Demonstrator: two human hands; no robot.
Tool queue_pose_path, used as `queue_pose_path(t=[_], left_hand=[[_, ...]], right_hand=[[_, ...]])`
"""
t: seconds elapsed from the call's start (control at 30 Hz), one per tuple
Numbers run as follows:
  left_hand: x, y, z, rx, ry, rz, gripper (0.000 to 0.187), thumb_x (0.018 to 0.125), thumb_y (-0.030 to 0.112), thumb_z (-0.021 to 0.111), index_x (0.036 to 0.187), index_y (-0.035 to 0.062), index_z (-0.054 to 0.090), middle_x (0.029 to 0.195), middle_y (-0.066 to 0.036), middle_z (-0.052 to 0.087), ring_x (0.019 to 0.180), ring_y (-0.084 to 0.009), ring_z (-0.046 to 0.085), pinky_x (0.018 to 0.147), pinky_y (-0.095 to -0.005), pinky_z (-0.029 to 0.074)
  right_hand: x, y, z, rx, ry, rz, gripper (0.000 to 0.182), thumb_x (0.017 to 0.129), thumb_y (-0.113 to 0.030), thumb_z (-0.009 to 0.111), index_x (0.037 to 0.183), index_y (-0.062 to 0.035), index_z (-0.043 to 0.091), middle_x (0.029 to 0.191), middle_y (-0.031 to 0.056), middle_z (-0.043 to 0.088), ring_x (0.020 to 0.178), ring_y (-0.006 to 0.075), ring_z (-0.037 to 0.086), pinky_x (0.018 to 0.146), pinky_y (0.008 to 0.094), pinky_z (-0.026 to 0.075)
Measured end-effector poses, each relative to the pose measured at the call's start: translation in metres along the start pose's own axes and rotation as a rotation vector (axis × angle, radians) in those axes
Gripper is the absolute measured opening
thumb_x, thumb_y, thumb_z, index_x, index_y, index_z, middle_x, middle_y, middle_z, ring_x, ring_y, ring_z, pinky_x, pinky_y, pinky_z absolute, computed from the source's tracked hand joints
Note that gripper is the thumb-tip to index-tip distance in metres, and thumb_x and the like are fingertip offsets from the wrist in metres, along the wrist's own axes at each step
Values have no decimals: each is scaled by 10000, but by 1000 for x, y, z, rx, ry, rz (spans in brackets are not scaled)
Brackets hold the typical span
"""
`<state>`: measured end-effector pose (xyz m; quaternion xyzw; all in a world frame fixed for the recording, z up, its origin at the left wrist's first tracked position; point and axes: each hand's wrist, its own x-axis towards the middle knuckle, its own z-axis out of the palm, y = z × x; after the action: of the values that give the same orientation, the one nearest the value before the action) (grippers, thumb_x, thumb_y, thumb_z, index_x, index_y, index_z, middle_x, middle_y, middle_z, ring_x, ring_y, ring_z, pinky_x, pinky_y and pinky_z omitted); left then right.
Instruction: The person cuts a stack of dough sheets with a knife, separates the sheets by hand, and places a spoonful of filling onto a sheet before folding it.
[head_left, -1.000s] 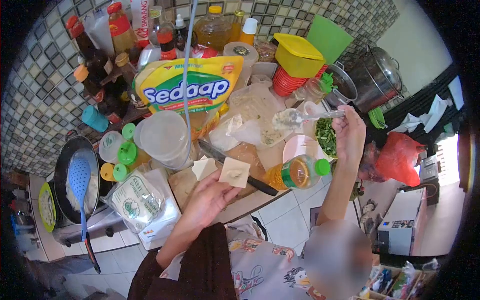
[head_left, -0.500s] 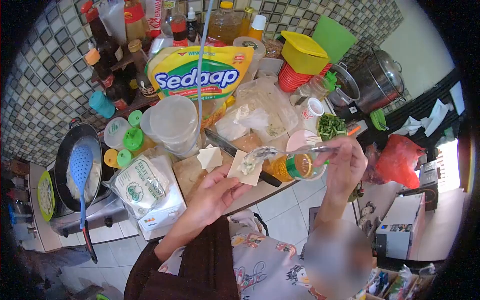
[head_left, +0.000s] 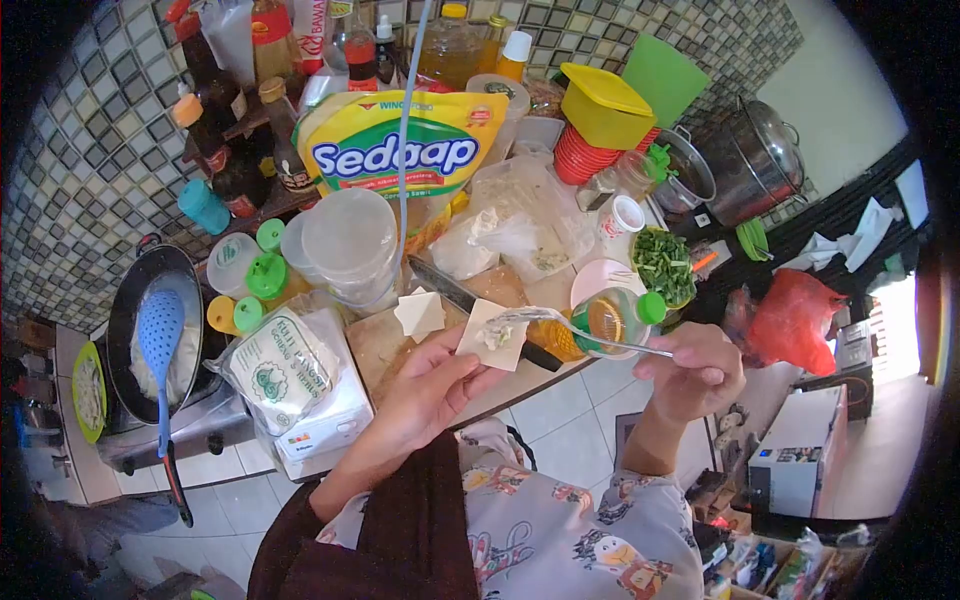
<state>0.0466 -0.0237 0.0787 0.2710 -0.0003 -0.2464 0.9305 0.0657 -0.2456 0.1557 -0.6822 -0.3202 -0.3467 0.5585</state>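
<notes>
A square wrapper (head_left: 507,357) with a small pale filling at its centre lies on the fingers of my left hand (head_left: 437,378), whose thumb pins its lower left edge. My right hand (head_left: 703,372) is closed round the end of a metal spoon (head_left: 610,340). The spoon's bowl is over the upper part of the wrapper, close to the filling. More square wrappers (head_left: 419,314) lie on a wooden board (head_left: 375,350) to the left. Behind my left hand, a knife (head_left: 441,284) lies across the board.
A wok (head_left: 128,300) with a blue slotted ladle (head_left: 162,335) stands at the left. Near the board are a wrapper packet (head_left: 283,365) and a yellow Sedaap pouch (head_left: 400,145). Chopped greens (head_left: 662,262) and an oil bottle (head_left: 605,318) are on the right.
My right hand has moved lower and slightly right, tilting the spoon. Filling that was on the spoon now sits on the wrapper. My left hand has barely moved.
</notes>
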Motion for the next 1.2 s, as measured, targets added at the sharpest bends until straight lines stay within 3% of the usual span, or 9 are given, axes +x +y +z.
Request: queue_pose_path(t=[0.07, 0.27, 0.47, 0.73, 0.83, 0.93, 1.07, 1.13, 1.2], left_hand=[[0, 0, 0, -4, -5, 1, 396, 871, 24, 405, 1249, -56, 320, 1196, -169, 459, 1062, -203, 506, 910, -268, 422], [1, 0, -1, -12, 12, 22, 438, 844, 18, 408, 1258, -55, 287, 1211, -187, 440, 1093, -259, 482, 925, -328, 415], [0, 1, -2, -101, 19, 54, 415, 914, 206, 358, 1255, -20, 294, 1226, -205, 421, 1114, -294, 459, 941, -354, 401], [-5, 9, -4, -21, 68, 85, 407, 924, 256, 338, 1200, -41, 373, 1171, -210, 477, 1054, -257, 516, 890, -309, 440], [-9, 11, -8, -2, 110, 107, 398, 925, 241, 332, 1201, -43, 373, 1172, -208, 475, 1058, -258, 513, 886, -301, 443], [-12, 13, -16, 45, 144, 96, 441, 928, 259, 317, 1235, -58, 317, 1216, -222, 430, 1106, -308, 465, 911, -334, 424], [-15, 14, -25, 14, 150, 90, 393, 931, 222, 316, 1216, -47, 351, 1187, -203, 464, 1087, -271, 490, 909, -346, 428], [-15, 11, -29, 15, 202, 93, 396, 933, 223, 313, 1218, -50, 348, 1190, -200, 460, 1102, -270, 477, 921, -362, 417], [-14, 13, -23, 21, 180, 82, 399, 932, 228, 317, 1219, -48, 349, 1191, -192, 462, 1093, -261, 485, 916, -357, 418]], right_hand=[[1, -1, 1, -1, 15, -23, 413, 879, -334, 454, 710, 36, 529, 635, 204, 589, 395, 204, 559, 364, 234, 409], [15, 5, -3, 17, 343, 304, 312, 910, -243, 411, 837, 46, 502, 705, 184, 568, 399, 154, 507, 382, 209, 402], [33, 70, -32, 123, 486, 535, 221, 899, -173, 424, 882, 24, 523, 730, 118, 581, 513, 107, 536, 507, 211, 475], [-25, 199, -40, -95, 178, 810, 226, 888, -134, 389, 878, 55, 513, 772, 110, 573, 625, 203, 627, 512, 280, 518], [-46, 231, -51, -86, 161, 851, 200, 875, -121, 400, 890, 29, 531, 779, 120, 580, 592, 191, 616, 494, 269, 507], [-27, 196, -59, -371, 114, 1025, 167, 859, -102, 429, 920, -12, 555, 786, 122, 589, 563, 186, 603, 473, 263, 482], [-1, 124, -69, -961, 265, 327, 158, 841, -76, 466, 957, -36, 567, 789, 113, 597, 697, 151, 565, 610, 231, 433], [9, 61, -42, -506, 503, 419, 119, 806, -38, 513, 900, -28, 584, 817, 116, 602, 756, 120, 536, 662, 211, 409], [-14, 31, -22, -461, 366, 281, 122, 730, 7, 586, 844, -33, 600, 834, 91, 598, 710, 101, 543, 597, 211, 417]])
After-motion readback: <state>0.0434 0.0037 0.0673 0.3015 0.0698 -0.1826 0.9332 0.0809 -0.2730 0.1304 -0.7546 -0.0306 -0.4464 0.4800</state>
